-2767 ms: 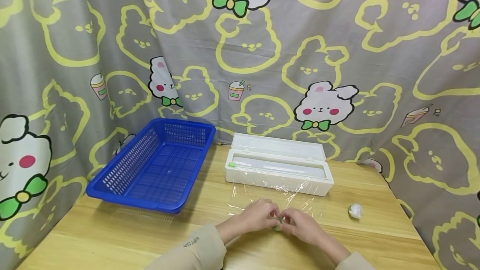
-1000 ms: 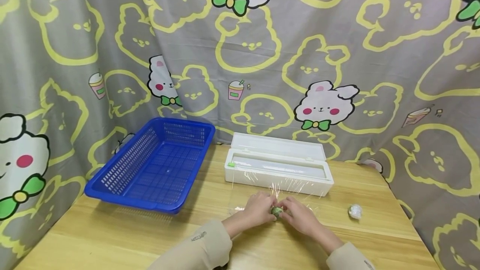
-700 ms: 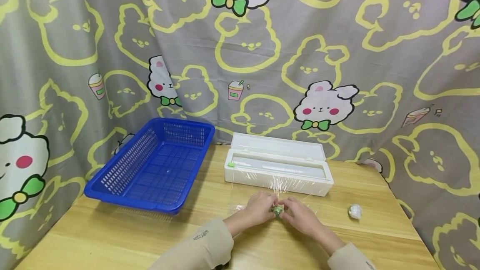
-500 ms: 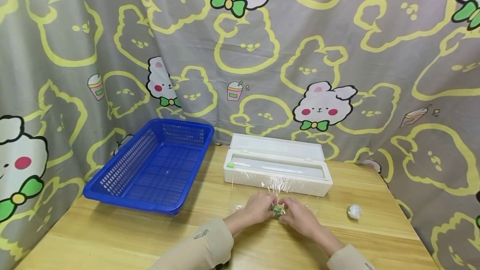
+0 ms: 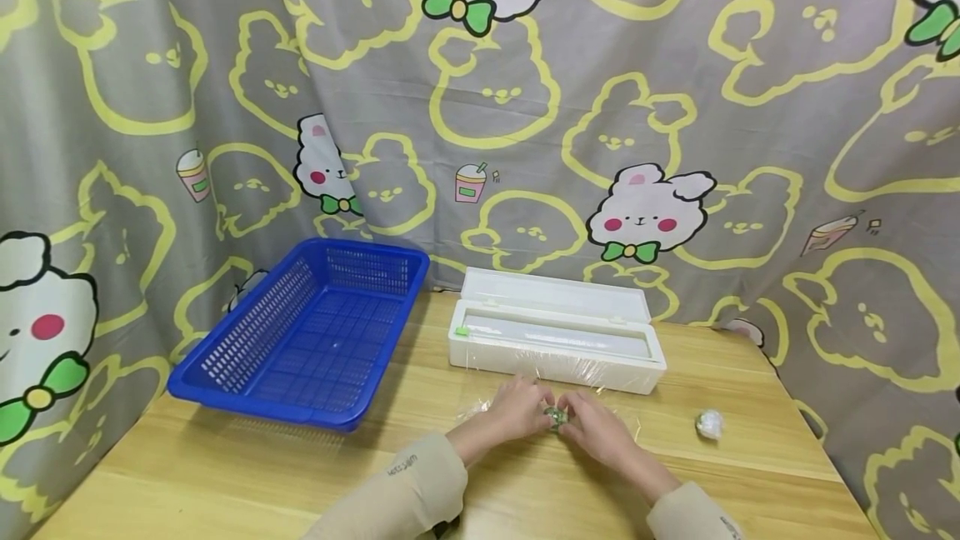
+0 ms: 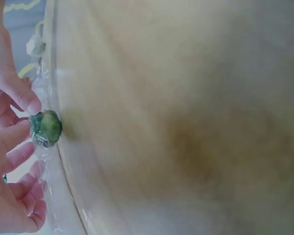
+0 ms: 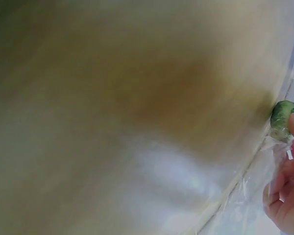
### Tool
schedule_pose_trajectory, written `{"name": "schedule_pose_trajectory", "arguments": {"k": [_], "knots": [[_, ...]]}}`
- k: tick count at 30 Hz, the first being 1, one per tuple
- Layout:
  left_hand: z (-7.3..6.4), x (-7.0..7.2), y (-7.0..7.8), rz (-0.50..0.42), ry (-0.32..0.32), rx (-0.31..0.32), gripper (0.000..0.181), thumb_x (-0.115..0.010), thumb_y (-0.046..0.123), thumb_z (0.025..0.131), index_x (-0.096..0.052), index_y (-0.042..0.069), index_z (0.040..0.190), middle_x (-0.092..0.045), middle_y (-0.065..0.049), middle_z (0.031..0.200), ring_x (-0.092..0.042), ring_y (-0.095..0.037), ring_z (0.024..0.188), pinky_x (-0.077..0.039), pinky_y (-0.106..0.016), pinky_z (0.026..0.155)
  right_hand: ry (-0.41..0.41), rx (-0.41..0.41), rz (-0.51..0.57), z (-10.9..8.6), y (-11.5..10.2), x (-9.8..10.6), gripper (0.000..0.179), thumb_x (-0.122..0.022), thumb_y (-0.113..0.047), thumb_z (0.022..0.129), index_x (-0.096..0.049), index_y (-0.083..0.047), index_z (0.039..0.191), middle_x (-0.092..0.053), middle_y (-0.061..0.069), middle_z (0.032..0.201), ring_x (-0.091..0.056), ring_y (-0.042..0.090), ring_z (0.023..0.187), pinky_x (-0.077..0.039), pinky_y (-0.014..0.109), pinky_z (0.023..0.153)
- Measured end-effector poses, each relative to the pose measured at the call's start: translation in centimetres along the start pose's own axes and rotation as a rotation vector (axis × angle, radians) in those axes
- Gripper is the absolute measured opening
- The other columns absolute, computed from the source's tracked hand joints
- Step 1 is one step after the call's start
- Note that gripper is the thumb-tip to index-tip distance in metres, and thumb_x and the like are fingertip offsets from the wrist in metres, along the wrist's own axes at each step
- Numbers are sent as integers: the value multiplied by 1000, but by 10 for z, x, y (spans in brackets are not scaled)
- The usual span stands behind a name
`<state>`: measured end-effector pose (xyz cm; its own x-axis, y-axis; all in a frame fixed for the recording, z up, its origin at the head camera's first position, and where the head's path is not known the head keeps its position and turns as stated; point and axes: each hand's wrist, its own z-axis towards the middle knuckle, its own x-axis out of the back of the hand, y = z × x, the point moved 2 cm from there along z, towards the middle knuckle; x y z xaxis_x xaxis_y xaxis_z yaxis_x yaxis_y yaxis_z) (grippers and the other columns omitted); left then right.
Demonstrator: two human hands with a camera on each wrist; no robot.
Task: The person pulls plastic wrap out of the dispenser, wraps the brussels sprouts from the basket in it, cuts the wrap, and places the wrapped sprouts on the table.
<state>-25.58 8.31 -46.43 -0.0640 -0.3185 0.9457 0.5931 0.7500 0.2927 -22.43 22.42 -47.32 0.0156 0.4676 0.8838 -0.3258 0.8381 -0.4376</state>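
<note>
A small round green vegetable, wrapped in clear cling film, sits between my two hands near the front of the table in the head view. My left hand pinches it from the left, fingertips right at its side. From the right, my right hand grips it with thumb and fingers. In the right wrist view a thumb overlaps the green vegetable. The film stretches from the hands back to a long white cling film box, its lid raised and a small green slider at its left end.
On the right of the wooden table lies a small film-wrapped ball. A blue plastic basket stands at the left. Behind everything hangs a grey patterned curtain.
Both hands have moved slightly away from the person, toward the box, since the earliest frame, with the green vegetable turning between them. The sharp creases fanning across the film have softened.
</note>
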Motion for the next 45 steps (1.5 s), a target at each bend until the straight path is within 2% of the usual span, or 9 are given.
{"name": "schedule_pose_trajectory", "arguments": {"k": [8,12,19,25,32,41,45], "knots": [[4,-2,-1,21,14,-31,27,-79,30,65,-65,21,87,-56,8,84,-48,-11,82,-38,-24,68,11,44,-85,3,1,2,19,-71,-12,74,-60,-12,89,-55,-5,83,-56,14,74,-47,30,62],[5,-5,-2,43,33,-44,28,-79,29,66,-63,20,87,-56,8,82,-49,-11,81,-37,-23,67,17,65,-105,4,0,2,18,-71,-12,75,-60,-11,89,-55,-4,84,-57,14,74,-46,29,62],[8,-6,-2,59,45,-39,23,-76,30,71,-63,20,86,-56,8,81,-51,-12,81,-38,-23,67,22,1,-100,6,0,3,21,-71,-14,76,-64,-10,96,-56,1,91,-57,18,76,-48,37,63],[10,-7,-5,43,32,-31,24,-73,30,73,-62,18,90,-60,6,88,-52,-14,84,-39,-25,70,32,-37,-71,7,1,4,32,-73,-12,75,-61,-9,105,-54,2,97,-49,11,65,-42,29,53],[13,-9,-7,36,28,-20,22,-71,28,76,-63,18,93,-62,4,91,-53,-14,87,-42,-28,76,41,-32,-52,10,2,1,27,-73,-10,74,-58,-11,96,-52,2,93,-45,11,65,-40,27,51],[17,-9,-10,32,64,-15,19,-68,34,78,-64,20,91,-63,8,87,-53,-12,83,-41,-25,71,46,-38,-72,18,5,-1,19,-72,-10,75,-60,-11,90,-56,3,89,-57,18,77,-47,33,59],[16,-8,-11,40,81,-12,19,-68,31,79,-65,21,94,-64,5,93,-54,-14,87,-43,-27,75,34,-49,-56,20,6,0,18,-71,-10,76,-61,-11,91,-57,4,90,-58,21,80,-49,36,61]]}}
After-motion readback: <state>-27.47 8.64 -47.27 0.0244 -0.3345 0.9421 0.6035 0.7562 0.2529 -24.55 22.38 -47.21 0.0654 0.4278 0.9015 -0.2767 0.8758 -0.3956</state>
